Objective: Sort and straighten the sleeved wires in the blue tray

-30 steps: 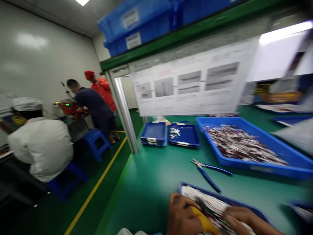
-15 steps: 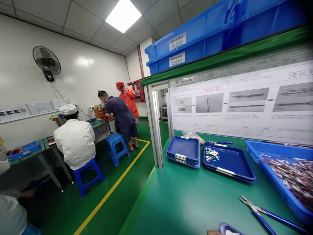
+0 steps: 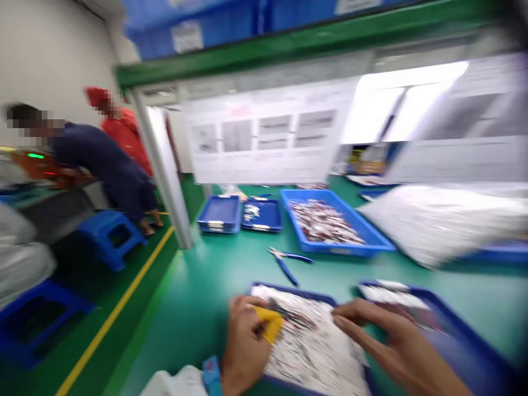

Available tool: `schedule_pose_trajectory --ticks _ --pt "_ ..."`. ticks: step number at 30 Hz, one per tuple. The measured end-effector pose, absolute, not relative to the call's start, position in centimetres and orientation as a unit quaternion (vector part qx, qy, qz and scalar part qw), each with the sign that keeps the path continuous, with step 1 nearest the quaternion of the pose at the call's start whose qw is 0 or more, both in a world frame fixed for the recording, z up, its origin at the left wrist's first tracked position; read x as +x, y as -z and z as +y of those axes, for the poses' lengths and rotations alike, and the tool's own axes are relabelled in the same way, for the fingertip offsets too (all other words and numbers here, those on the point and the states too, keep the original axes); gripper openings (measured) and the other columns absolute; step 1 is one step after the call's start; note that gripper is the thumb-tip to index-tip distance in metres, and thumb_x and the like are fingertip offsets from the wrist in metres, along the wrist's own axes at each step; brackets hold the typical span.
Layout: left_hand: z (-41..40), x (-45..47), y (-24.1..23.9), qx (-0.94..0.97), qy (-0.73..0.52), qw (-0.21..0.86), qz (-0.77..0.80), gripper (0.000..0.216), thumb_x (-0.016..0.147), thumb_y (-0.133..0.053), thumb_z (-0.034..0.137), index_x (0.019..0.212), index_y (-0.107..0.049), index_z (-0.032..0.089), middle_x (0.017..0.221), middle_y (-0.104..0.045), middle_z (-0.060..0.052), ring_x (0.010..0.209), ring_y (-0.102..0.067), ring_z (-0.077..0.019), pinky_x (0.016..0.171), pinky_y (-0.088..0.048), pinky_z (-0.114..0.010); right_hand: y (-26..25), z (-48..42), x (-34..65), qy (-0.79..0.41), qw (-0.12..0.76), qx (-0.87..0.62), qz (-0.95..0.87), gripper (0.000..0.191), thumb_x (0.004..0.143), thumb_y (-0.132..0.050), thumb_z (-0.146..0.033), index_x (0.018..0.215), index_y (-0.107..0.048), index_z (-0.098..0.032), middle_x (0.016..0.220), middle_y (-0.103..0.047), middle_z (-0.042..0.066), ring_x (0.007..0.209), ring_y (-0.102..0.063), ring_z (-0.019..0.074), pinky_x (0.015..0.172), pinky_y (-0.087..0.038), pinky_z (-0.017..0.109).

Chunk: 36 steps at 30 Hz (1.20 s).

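Observation:
My left hand (image 3: 246,344) is closed around a small yellow object (image 3: 270,324), blurred, whose kind I cannot make out. It is over the left side of a blue tray (image 3: 295,290) full of white pieces with dark, thin parts (image 3: 313,346). At the tray's right edge, my right hand (image 3: 388,335) has its thumb and forefinger pinched together. Whatever may be between those fingertips is too small and blurred to see. Right of it lies a second blue tray (image 3: 457,335) with white and dark red pieces at its far end.
Blue-handled pliers (image 3: 284,258) lie beyond the near tray. Farther back are stacked blue trays (image 3: 220,212), a tray with small pieces (image 3: 268,217) and a large blue bin (image 3: 350,220) of wire-like parts. A white bag (image 3: 437,220) bulges at right. A metal post (image 3: 165,181) stands at left.
My view has swung right and downward, with some blur. Both my hands and the near trays are now in view; before, only a bit of a hand and a tray corner showed.

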<state>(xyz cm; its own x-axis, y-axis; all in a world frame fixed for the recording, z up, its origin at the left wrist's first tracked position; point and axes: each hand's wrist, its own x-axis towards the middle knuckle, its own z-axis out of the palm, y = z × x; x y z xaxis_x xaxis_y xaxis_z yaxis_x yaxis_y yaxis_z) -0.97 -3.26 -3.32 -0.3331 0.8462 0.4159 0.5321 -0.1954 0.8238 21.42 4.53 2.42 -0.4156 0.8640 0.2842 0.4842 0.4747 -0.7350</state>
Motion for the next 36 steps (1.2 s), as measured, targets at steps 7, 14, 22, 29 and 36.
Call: schedule_pose_trajectory --ticks 7,14,22,29,36 --pt "-2.2 -2.0 4.0 0.631 -0.505 0.103 0.58 0.009 0.085 -0.071 0.033 0.083 -0.078 0.028 0.093 -0.076 -0.005 0.092 -0.068 -0.0261 0.085 -0.051 -0.044 -3.7 3.0 23.1 -0.236 0.061 -0.5 -0.831 0.011 0.08 -0.07 -0.015 0.083 -0.079 -0.021 0.086 -0.076 0.006 0.079 -0.068 0.0233 0.07 -0.045 0.031" --pt "-2.3 -1.7 3.7 0.648 -0.491 0.074 0.577 0.009 0.086 -0.071 0.033 0.084 -0.077 0.027 0.093 -0.076 -0.004 0.09 -0.07 -0.0247 0.082 -0.054 -0.041 -2.2 2.9 20.7 -0.193 0.053 -0.472 -0.859 0.011 0.084 -0.074 -0.021 0.093 -0.079 -0.022 0.094 -0.075 0.005 0.093 -0.068 0.026 0.08 -0.043 0.034" --pt "-2.4 -1.7 3.6 0.647 -0.498 0.075 0.573 0.01 0.086 -0.071 0.033 0.084 -0.078 0.026 0.092 -0.076 -0.005 0.09 -0.07 -0.0243 0.082 -0.054 -0.041 -1.5 3.3 20.9 -0.232 0.137 -0.442 -0.855 0.016 0.087 -0.066 -0.011 0.08 -0.077 -0.019 0.082 -0.073 0.004 0.08 -0.065 0.0194 0.073 -0.044 0.03" --pt "-2.4 -1.8 3.4 0.638 -0.499 0.082 0.58 0.012 0.086 -0.07 0.034 0.084 -0.078 0.026 0.093 -0.075 -0.005 0.092 -0.069 -0.0242 0.082 -0.056 -0.04 -1.1 4.1 21.5 -0.508 0.355 -0.403 -0.673 0.02 0.087 -0.07 -0.038 0.085 -0.075 -0.018 0.082 -0.071 0.004 0.077 -0.062 0.0187 0.069 -0.047 0.03" --pt "-2.4 -1.8 3.3 0.65 -0.495 0.08 0.571 0.012 0.086 -0.071 0.036 0.084 -0.078 0.026 0.093 -0.076 -0.005 0.092 -0.069 -0.0244 0.08 -0.057 -0.039 -0.7 3.5 19.5 -0.553 0.489 -0.375 -0.56 0.027 0.086 -0.074 -0.044 0.086 -0.073 -0.017 0.075 -0.068 0.003 0.071 -0.059 0.0167 0.068 -0.048 0.03"
